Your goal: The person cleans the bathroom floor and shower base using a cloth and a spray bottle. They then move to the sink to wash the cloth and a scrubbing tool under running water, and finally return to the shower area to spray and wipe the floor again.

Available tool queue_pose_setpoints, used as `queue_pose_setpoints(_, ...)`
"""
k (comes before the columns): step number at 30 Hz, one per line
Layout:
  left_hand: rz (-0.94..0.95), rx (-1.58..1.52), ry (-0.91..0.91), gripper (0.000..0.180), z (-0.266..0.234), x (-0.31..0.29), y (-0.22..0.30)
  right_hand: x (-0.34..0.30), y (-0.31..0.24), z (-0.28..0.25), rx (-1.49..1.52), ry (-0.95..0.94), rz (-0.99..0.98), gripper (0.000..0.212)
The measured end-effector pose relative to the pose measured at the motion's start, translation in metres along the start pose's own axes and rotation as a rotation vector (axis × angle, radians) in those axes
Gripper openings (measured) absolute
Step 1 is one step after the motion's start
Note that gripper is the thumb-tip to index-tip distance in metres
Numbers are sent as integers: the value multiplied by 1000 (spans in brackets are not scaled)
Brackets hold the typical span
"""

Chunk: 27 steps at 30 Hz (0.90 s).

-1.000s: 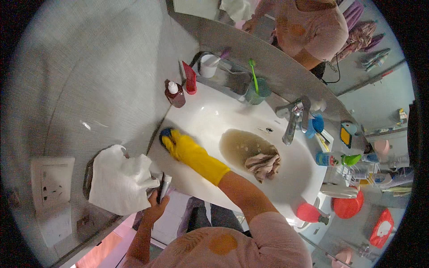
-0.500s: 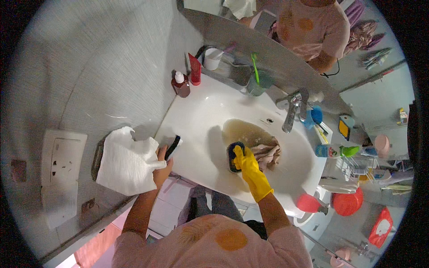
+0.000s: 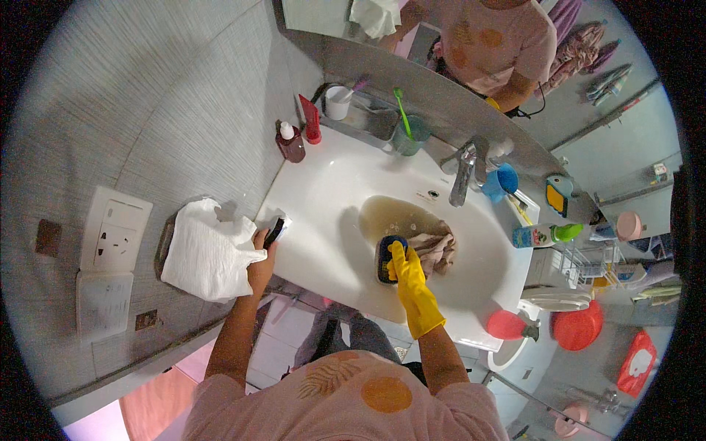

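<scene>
In the basin, my right hand (image 3: 413, 287) wears a yellow rubber glove. Its fingers grip a dark oval scrubber (image 3: 383, 272) with a bluish rim, against the sink's near inner wall. A wet beige cloth (image 3: 439, 253) lies just right of it, partly in murky brownish water (image 3: 386, 213). My bare left hand (image 3: 262, 261) is closed by the basin's left edge, around a small black strip-like thing (image 3: 274, 231) with a white side; its kind is unclear. White tissue paper (image 3: 209, 253), hanging at the wall, hides part of this hand.
The white sink (image 3: 316, 184) has a chrome faucet (image 3: 464, 176) at its back. Along the rim stand a brown pump bottle (image 3: 291, 143), a red tube (image 3: 309, 121), a green cup (image 3: 410, 137) with a toothbrush, a blue cup (image 3: 501, 181) and a green-capped bottle (image 3: 540, 235). A red-pink spray bottle (image 3: 506, 324) is at right.
The whole view has shifted slightly. The black thing in my left hand is tilted differently and shows shorter. My gloved right hand keeps its grip on the scrubber, in nearly the same spot beside the cloth.
</scene>
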<state>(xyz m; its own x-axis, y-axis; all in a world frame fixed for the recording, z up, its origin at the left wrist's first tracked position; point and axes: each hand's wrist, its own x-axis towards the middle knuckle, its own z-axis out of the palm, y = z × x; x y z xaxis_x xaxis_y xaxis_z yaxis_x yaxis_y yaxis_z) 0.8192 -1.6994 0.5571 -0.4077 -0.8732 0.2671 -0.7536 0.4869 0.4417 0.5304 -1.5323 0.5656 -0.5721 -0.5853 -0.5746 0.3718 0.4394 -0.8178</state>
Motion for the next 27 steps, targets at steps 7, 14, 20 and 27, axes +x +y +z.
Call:
queue_pose_setpoints(7, -39, -114, 65, 32, 8, 14, 6, 5, 6, -6, 13, -23, 0, 40)
queue_pose_setpoints(14, -49, -11, 172, 30, 28, 18, -3, 6, 7, -4, 26, -62, 18, 44)
queue_pose_setpoints(20, -56, -191, 307, 46, 14, 63, 64, 13, 9, -7, -31, 8, 58, 47)
queue_pose_setpoints(27, -272, -310, 459, 63, 25, 182, 95, 15, 1, -6, -186, -16, 101, 44)
